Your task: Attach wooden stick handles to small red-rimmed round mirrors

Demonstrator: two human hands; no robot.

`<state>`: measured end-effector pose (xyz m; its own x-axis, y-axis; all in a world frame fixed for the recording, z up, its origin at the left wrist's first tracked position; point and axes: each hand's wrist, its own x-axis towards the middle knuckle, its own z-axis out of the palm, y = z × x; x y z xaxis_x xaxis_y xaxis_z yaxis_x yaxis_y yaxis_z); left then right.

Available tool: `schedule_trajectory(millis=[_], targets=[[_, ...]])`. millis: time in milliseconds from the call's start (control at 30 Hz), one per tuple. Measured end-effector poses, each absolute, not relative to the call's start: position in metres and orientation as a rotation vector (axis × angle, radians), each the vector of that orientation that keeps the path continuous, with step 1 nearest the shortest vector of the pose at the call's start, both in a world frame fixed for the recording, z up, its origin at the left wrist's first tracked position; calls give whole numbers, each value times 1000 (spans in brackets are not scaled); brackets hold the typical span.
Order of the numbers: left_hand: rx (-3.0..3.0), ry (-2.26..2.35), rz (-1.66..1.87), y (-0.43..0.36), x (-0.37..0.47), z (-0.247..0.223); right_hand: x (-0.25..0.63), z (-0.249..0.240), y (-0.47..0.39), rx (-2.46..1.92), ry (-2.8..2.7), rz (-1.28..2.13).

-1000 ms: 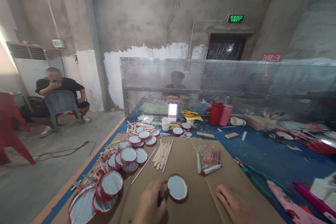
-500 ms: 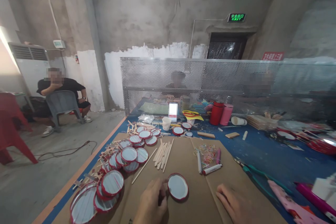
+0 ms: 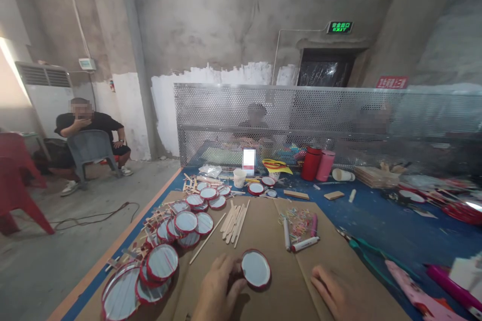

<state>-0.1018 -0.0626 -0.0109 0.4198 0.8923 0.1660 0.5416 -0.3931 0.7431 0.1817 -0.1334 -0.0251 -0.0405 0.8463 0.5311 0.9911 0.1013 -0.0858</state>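
Note:
A round, pale disc with a red rim [image 3: 256, 269] sits over the brown cardboard [image 3: 278, 241] in front of me. Thumb and fingertips of my left hand [image 3: 220, 286] are at its left edge, closed around the rim as far as I can see. My right hand [image 3: 329, 288] rests on the cardboard to the right, fingers curled together, with nothing visible in them. Beyond the disc is a small pile of flat wooden sticks [image 3: 234, 223]; one thin stick [image 3: 207, 238] lies apart. Many similar red-rimmed discs [image 3: 161, 262] are heaped on the left, overlapping, some with sticks attached.
Markers [image 3: 305, 244] and colourful rubber bands [image 3: 297, 220] lie at the cardboard's right. Green-handled pliers [image 3: 371, 256] and a pink tool [image 3: 417, 286] are farther right. Paper cups [image 3: 239, 178] and red and pink bottles [image 3: 312, 163] stand before a perforated metal screen [image 3: 211, 110]. A person [image 3: 90, 125] sits left.
The thumb of my left hand has moved right, closer against the disc's lower left edge. My right hand and the disc stay nearly in place.

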Motion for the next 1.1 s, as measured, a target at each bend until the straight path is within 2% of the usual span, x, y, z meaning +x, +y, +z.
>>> schedule_trajectory(millis=[633, 1100], targets=[[2230, 1157, 726, -63, -100, -15, 187, -35, -131, -1812, -1917, -331], [2297, 1138, 651, -61, -100, -11, 187, -34, -129, -1759, -1933, -465]])
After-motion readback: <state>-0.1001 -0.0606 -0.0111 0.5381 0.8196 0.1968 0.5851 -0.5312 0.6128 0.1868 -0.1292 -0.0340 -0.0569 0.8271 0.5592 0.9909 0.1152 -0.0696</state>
